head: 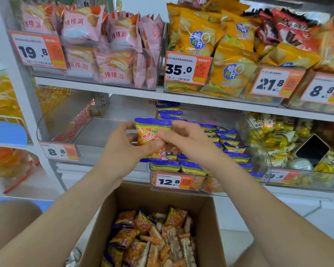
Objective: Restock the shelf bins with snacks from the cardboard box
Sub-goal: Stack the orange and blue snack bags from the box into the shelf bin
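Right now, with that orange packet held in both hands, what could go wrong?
1. The left hand and right hand both pinch the orange packet near the border of two bins; it could land in the bare-looking 8.8 bin instead of the 12.8 bin.
2. The 12.8 bin already looks packed with upright packets, so squeezing in another might tip some over its front, possibly missing the cardboard box below.

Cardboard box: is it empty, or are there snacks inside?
Not empty. The open cardboard box holds many orange snack packets piled inside.
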The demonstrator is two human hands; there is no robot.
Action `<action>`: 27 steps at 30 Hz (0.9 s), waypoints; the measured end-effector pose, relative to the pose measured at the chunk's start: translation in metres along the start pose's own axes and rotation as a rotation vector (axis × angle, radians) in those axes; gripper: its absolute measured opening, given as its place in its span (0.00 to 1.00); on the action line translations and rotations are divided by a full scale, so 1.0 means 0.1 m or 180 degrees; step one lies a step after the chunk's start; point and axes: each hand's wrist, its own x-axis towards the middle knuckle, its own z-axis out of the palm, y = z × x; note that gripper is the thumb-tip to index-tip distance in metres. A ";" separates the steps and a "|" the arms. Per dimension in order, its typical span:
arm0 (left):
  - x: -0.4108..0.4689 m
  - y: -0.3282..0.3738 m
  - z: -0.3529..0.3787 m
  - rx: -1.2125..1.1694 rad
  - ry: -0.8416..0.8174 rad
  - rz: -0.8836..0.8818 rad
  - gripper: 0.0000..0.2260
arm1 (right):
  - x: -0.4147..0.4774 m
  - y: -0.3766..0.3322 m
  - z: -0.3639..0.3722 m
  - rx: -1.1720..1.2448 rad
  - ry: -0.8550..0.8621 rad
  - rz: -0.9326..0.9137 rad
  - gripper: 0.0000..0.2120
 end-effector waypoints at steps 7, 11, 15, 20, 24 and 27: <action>0.03 -0.02 -0.04 0.0909 -0.0116 0.0347 0.30 | 0.01 0.12 -0.15 0.0145 0.1070 -0.0074 0.19; 0.06 -0.14 -0.03 0.1284 0.0127 0.0156 0.22 | 0.16 0.38 -0.10 -0.0878 0.1609 -0.0167 0.18; 0.07 -0.22 0.04 0.1382 -0.0011 0.0017 0.21 | 0.29 0.54 0.13 -0.1156 0.1435 -0.0249 0.20; 0.06 -0.25 0.06 0.1422 -0.0199 0.0031 0.18 | 0.35 0.51 0.10 -0.1167 0.1520 -0.0420 0.25; 0.03 -0.23 0.08 0.1551 -0.0208 0.0074 0.17 | 0.38 0.56 0.17 -0.1529 0.1347 -0.0410 0.18; 0.00 -0.23 0.08 0.1594 -0.0150 0.0030 0.17 | 0.34 0.52 0.11 -0.1648 0.1273 -0.0455 0.19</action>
